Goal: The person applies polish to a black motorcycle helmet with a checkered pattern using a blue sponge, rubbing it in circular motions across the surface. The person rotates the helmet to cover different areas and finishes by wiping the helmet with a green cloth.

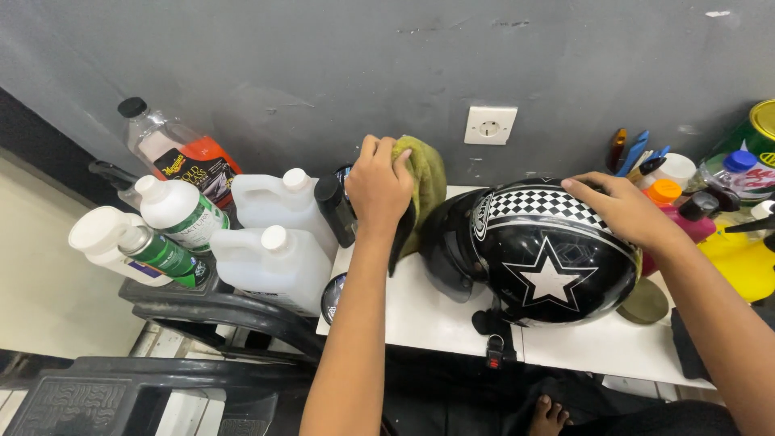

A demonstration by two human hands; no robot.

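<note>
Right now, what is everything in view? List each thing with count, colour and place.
helmet: 1, black with a white star and a checkered band, on the white table
white table: 1, against the grey wall
cloth: 1, olive green, left of the helmet
jugs: 2, translucent white, left of the table
clear bottle: 1, orange label, far left by the wall
white bottles: 2, green labels, far left
wall socket: 1, white, above the helmet
yellow bottle: 1, at the right edge
chair: 1, black plastic, lower left
bare foot: 1, under the table
left hand: gripping the cloth
right hand: flat on the helmet top
</note>
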